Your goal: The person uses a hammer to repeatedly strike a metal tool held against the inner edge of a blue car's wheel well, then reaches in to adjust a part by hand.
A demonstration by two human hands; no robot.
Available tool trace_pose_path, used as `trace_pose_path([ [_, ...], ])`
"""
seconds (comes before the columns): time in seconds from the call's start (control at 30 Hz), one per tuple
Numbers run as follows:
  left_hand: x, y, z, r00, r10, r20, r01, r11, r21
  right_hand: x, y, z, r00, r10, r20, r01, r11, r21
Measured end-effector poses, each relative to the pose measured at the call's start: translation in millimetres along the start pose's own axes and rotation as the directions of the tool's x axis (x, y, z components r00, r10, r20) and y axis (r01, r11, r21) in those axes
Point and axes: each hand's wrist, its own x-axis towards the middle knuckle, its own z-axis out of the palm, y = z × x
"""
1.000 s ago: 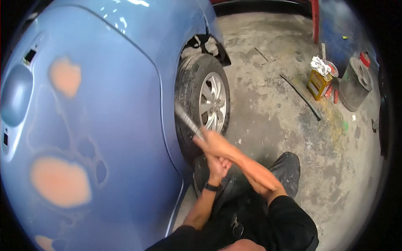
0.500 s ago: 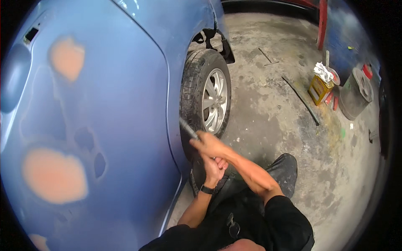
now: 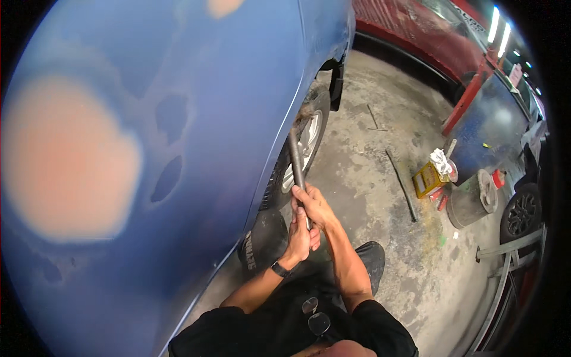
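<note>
While a metal bar (image 3: 297,166) is at the wheel (image 3: 310,138): judging by how it sits, the work there is under way, not finished.
Bar: slanting up from the hands in front of the wheel, beside the edge of the blue car panel (image 3: 238,143); whether its far end touches anything I cannot tell.
Right hand (image 3: 317,209): closed around the bar, above the other.
Left hand (image 3: 299,240): closed around the lower end, thumb along it, so the grip has no visible gap.
Panel finish: a large peach patch (image 3: 71,160) and some smaller dull marks show through the blue; the surface looks rubbed down, with repainting seemingly left to do.
In the way: the wheel sits close behind the bar, leaving little room, and the panel edge crowds it on the left.
Floor (image 3: 363,196): a dark strip (image 3: 401,185) and a thin T-shaped rod (image 3: 375,119) lie well apart from the hands.
Farther right: a yellow tin (image 3: 427,181) topped with crumpled white cloth (image 3: 440,161), near a grey can (image 3: 468,205).
</note>
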Motion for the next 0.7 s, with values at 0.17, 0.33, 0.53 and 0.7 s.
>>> trace_pose_path([
  [0.17, -2, 7, -12, 0.994, -0.084, 0.076, 0.087, 0.995, -0.043, 2, -12, 11, 0.971, 0.094, 0.22, -0.14, 0.97, 0.201],
  [0.33, 2, 12, -17, 0.999, -0.039, -0.03, 0.034, 0.988, -0.15, 21, -11, 29, 0.975, 0.113, 0.19, -0.109, 0.994, -0.029],
  [0.53, 18, 3, -24, 0.989, -0.004, -0.15, -0.036, 0.963, -0.267, 33, -9, 28, 0.98, -0.004, 0.201, 0.062, 0.958, -0.28],
  [0.7, 38, 14, -5, 0.979, 0.005, -0.204, -0.055, 0.969, -0.241, 28, -39, 5, 0.979, -0.118, 0.166, 0.163, 0.942, -0.294],
])
